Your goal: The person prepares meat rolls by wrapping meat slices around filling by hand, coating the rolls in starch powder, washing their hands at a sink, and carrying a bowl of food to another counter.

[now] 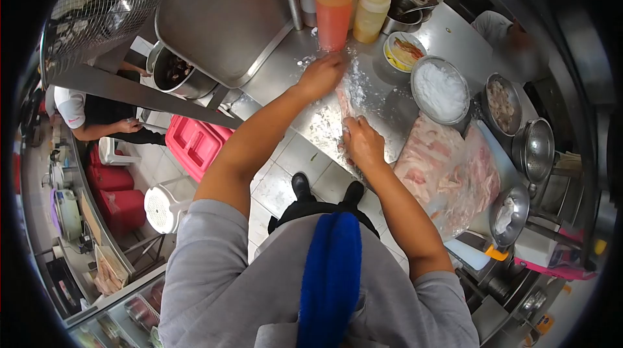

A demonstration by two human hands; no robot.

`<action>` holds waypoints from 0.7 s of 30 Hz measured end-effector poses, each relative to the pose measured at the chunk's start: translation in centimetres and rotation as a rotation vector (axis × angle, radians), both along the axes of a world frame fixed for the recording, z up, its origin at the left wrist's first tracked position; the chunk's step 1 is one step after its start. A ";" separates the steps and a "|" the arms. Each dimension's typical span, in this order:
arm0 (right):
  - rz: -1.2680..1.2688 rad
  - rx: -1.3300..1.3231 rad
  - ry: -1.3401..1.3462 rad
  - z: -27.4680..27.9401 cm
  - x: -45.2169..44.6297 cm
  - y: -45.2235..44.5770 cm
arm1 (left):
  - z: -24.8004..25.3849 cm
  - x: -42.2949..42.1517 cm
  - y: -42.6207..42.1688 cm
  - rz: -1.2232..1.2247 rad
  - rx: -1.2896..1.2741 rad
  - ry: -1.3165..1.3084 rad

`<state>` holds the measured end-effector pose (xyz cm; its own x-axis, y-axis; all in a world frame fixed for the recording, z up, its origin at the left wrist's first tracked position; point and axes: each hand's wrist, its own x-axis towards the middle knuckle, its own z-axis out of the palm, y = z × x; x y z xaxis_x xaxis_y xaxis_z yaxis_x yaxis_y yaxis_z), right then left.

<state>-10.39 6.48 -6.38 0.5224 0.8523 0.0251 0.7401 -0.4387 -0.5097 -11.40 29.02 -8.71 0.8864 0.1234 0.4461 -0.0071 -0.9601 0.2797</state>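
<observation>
A narrow strip of pale meat (344,100) lies on the floured steel counter (279,65). My left hand (322,75) is closed at its far end, just below an orange-topped squeeze bottle (333,13). Lower down, my right hand (363,142) has its fingers wrapped on the near end of the strip, by the counter's front edge. White powder is scattered around both hands. Right of my right hand lies a large slab of raw meat (448,173), partly under clear plastic. A metal bowl of white powder (440,90) stands behind the slab.
A yellow squeeze bottle (372,15) and a small bowl of strips (405,51) stand at the back. More metal bowls (501,104) line the right. A large tray (224,13) is at the back left. Other people stand left and far right; a pink bin lid (195,143) is below left.
</observation>
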 end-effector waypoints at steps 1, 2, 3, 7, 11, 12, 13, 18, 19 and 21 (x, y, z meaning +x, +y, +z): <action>-0.004 0.000 0.000 0.2 0.2 -0.1 | 0.0 -0.1 0.0 -0.004 0.000 0.000; -0.012 0.022 0.030 0.4 0.2 -0.4 | 0.0 -0.3 -0.1 0.033 -0.052 0.086; -0.021 0.048 0.059 0.8 0.4 -0.5 | 0.4 -0.5 -0.1 0.068 -0.099 0.171; -0.146 0.165 0.323 4.1 5.3 -3.6 | 1.9 -1.9 0.5 0.165 -0.367 -0.018; -0.252 0.226 0.240 10.8 12.3 -11.5 | 0.9 -5.7 0.1 0.063 -0.445 -0.066; -0.308 0.215 0.212 11.9 13.8 -13.9 | 0.0 -7.3 -0.3 0.133 -0.496 -0.046; -0.344 0.208 0.190 12.9 14.9 -16.0 | 0.8 -9.2 -1.2 0.171 -0.519 -0.021; -0.598 0.075 0.227 16.8 16.7 -24.5 | 1.4 -17.4 -5.5 0.416 -0.665 0.033; -0.622 -0.010 0.177 16.9 16.6 -25.7 | 0.9 -18.5 -6.3 0.450 -0.740 0.040; -0.574 0.020 0.158 15.0 16.2 -27.2 | 0.2 -20.2 -8.4 0.450 -0.829 0.050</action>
